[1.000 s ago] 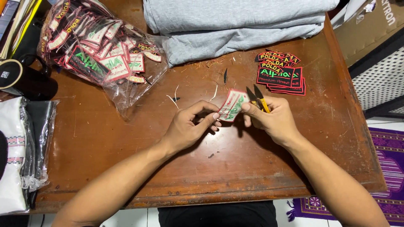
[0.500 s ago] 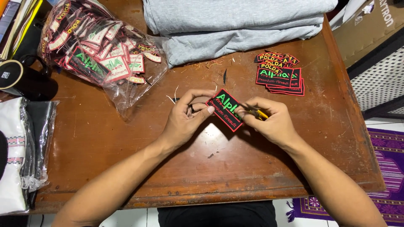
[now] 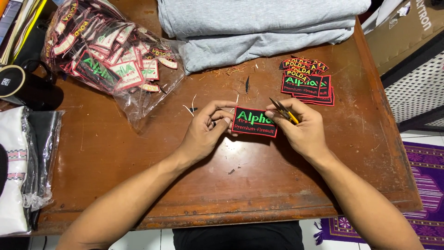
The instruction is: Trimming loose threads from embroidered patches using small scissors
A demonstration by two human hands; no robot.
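One black embroidered patch [image 3: 254, 122] with green and red lettering and red edging, face up, held just above the middle of the wooden counter [image 3: 138, 162]. Pinched at its left end by the left hand [image 3: 203, 134], at its right end by the right hand [image 3: 303, 129], also clasping small yellow-handled snips [image 3: 283, 111]. Beyond, stacked patches [image 3: 307, 83]; far left, a clear bag of patches [image 3: 106, 60]; behind, folded grey cloth [image 3: 263, 28].
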